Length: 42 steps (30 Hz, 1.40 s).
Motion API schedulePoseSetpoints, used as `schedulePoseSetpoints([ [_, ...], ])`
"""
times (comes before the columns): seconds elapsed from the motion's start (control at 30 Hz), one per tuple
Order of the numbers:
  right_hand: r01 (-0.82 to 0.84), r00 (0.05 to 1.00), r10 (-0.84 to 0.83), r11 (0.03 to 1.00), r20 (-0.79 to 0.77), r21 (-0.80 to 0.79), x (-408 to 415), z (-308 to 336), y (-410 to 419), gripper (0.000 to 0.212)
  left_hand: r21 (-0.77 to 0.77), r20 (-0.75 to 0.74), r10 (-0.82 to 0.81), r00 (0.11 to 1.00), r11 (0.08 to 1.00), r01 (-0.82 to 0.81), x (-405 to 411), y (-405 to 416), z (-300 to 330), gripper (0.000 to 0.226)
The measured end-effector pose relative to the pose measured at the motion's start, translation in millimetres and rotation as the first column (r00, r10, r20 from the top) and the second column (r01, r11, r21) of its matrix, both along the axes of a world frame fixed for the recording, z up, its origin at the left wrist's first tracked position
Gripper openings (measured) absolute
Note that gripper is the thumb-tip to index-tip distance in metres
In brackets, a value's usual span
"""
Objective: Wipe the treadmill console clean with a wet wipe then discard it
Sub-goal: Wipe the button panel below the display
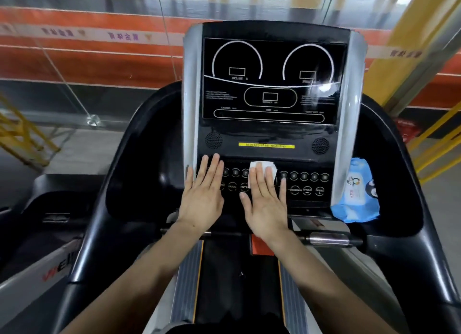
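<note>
The treadmill console (270, 114) stands rigid and tilted back, its long axis upright. Left hand (203, 194) rests flat, fingers straight, grasping nothing. Right hand (265, 201) presses the wet wipe (259, 164) onto the button rows — thin, limp, slick; likely best pinched at an edge.

Console (269, 134): dials "INCLINE", "SPEED"; buttons "ENTER", "PROGRAM", "SPEED"; yellow strip (266, 145) apparently "ALWAYS STAY HEALTHY".

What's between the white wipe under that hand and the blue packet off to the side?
In the head view, round console buttons fill the stretch between the wipe under the right hand and the blue wipe pack, then the console's silver side trim.
</note>
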State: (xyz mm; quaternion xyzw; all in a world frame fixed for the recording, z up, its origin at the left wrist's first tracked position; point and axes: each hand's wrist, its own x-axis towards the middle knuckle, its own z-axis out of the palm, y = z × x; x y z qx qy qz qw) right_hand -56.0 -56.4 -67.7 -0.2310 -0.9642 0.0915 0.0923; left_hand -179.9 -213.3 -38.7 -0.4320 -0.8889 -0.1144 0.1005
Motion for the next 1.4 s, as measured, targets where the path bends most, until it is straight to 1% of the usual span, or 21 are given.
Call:
schedulePoseSetpoints([
  [0.17, -0.085, 0.996, 0.085, 0.996, 0.012, 0.035, -37.8, 1.3, -39.8, 0.070, -0.012, 0.016, 0.075, 0.997, 0.997, -0.075, -31.8, -49.0, -5.0, 0.082],
  [0.27, -0.136, 0.991, 0.136, 0.987, 0.012, 0.088, -58.7, 2.5, -57.4, 0.069, -0.063, -0.007, 0.062, 0.998, 0.996, -0.063, -43.2, -67.4, -6.8, 0.083],
  [0.4, -0.230, 0.973, 0.227, 0.966, 0.036, 0.116, -78.6, 3.3, -77.1, 0.067, -0.142, -0.018, 0.043, 0.999, 0.989, -0.045, -51.2, -82.0, -6.8, 0.084],
  [0.57, -0.341, 0.940, 0.327, 0.915, 0.099, 0.215, -63.8, 2.9, -64.4, 0.067, -0.142, -0.002, 0.048, 0.999, 0.989, -0.048, -50.4, -84.9, -6.0, 0.085],
  [0.63, -0.359, 0.933, 0.340, 0.900, 0.118, 0.246, -52.3, 2.6, -53.1, 0.067, -0.123, 0.002, 0.050, 0.999, 0.991, -0.050, -46.1, -79.4, -7.4, 0.087],
  [0.77, -0.316, 0.948, 0.300, 0.923, 0.105, 0.221, -26.7, 1.8, -24.6, 0.065, -0.080, -0.018, 0.024, 1.000, 0.996, -0.026, -27.4, -50.5, -6.1, 0.090],
  [0.97, -0.200, 0.979, 0.189, 0.953, 0.070, 0.227, 29.7, 0.2, 45.2, 0.066, -0.026, -0.037, -0.047, 0.998, 0.999, 0.046, 18.0, 22.1, 1.1, 0.092],
  [1.03, -0.156, 0.987, 0.146, 0.961, 0.062, 0.229, 48.0, 0.8, 69.8, 0.067, -0.031, -0.044, -0.067, 0.997, 0.997, 0.066, 33.6, 46.0, 2.6, 0.093],
  [1.2, -0.056, 0.998, 0.051, 0.985, 0.031, 0.165, 88.3, -0.1, 126.5, 0.068, -0.051, -0.046, -0.111, 0.993, 0.993, 0.109, 66.9, 96.4, 3.1, 0.093],
  [1.4, 0.040, 0.998, -0.045, 0.989, 0.034, 0.144, 114.5, -9.6, 143.7, 0.070, -0.057, -0.022, -0.098, 0.995, 0.994, 0.097, 90.0, 124.1, -2.1, 0.094],
])
